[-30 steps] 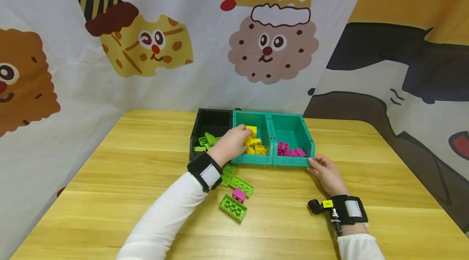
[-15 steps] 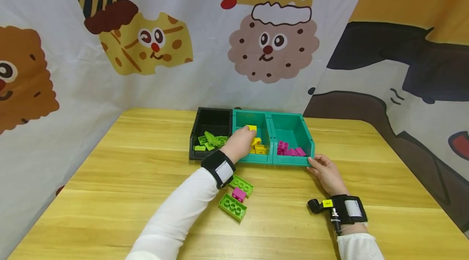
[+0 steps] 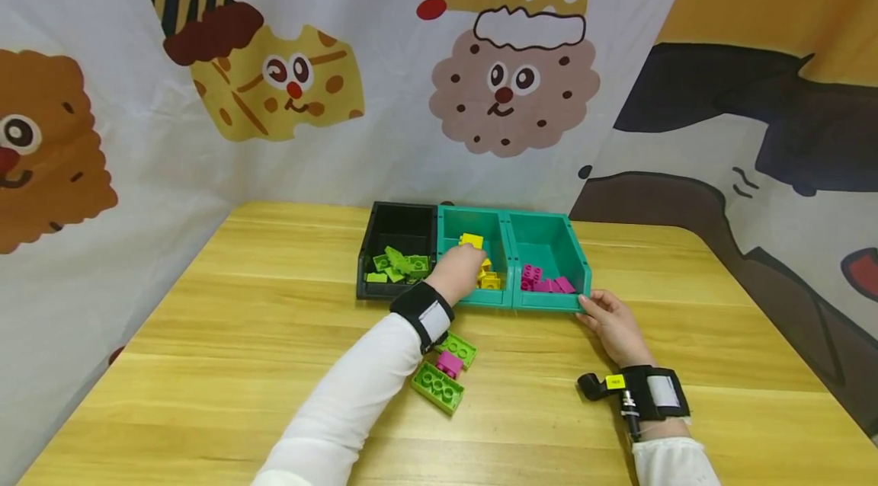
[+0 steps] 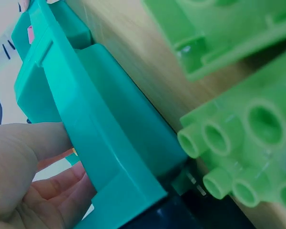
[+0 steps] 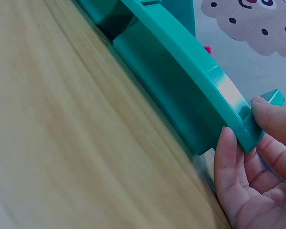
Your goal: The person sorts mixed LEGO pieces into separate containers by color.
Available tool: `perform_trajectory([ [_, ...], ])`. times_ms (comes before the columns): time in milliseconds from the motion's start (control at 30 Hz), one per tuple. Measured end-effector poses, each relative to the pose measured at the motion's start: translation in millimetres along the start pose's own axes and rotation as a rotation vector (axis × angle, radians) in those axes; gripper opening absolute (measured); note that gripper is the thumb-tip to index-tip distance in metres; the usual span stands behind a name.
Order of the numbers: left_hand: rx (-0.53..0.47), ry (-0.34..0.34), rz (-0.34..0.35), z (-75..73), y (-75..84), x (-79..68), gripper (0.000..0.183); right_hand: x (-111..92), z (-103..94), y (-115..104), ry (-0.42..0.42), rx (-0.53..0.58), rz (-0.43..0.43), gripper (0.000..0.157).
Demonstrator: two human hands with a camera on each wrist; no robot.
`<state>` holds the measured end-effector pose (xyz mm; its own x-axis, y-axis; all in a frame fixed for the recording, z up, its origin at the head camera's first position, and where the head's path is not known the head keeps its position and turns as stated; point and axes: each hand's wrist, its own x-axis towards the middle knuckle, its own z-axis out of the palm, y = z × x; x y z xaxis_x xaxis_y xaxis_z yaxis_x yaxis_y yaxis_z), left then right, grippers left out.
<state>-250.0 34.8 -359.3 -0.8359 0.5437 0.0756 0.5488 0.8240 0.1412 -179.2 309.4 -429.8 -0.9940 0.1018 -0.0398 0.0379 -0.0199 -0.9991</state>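
Observation:
My left hand (image 3: 461,271) reaches over the front wall into the middle teal bin (image 3: 449,222), among yellow toy bricks (image 3: 490,282). One yellow brick (image 3: 470,241) shows just beyond the knuckles. In the left wrist view, thumb and fingers (image 4: 62,183) go behind the bin's front wall; their tips are hidden, so I cannot tell whether they hold a brick. My right hand (image 3: 613,327) pinches the front right corner of the right-hand teal bin (image 3: 549,302), thumb on top and fingers underneath. Magenta bricks (image 3: 531,278) lie inside that bin.
A black bin (image 3: 363,254) with green bricks (image 3: 396,263) adjoins the teal bins on the left. In front, a magenta brick (image 3: 449,364) lies between green bricks (image 3: 437,388) on the wooden table (image 3: 528,425), partly under my left wrist. A printed cloth (image 3: 391,158) hangs behind.
My left hand has shifted right and slightly nearer within the middle bin, uncovering the green bricks in the black bin. Its wrist now covers one loose green brick. My right hand keeps its grip.

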Motion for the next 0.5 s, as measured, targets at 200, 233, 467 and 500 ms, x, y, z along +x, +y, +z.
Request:
perform_trajectory([
  [200, -0.008, -0.002, -0.003, 3.5, 1.3, 2.2, 0.022, 0.6, -1.3, 2.5, 0.003, 0.007, 0.011, 0.011],
  [233, -0.005, -0.002, -0.002, 3.6, 1.4, 2.4, 0.021, 0.8, -1.7, 2.9, 0.003, 0.008, 0.011, 0.011],
  [467, -0.069, -0.018, 0.02, -0.2, 1.2, -1.8, 0.035, 0.0, -1.7, 2.7, 0.013, 0.01, 0.007, 0.008],
  [500, -0.079, -0.02, 0.024, -0.8, 0.8, -2.7, 0.038, -0.2, -1.5, 2.4, 0.01, 0.012, 0.005, 0.008],
])
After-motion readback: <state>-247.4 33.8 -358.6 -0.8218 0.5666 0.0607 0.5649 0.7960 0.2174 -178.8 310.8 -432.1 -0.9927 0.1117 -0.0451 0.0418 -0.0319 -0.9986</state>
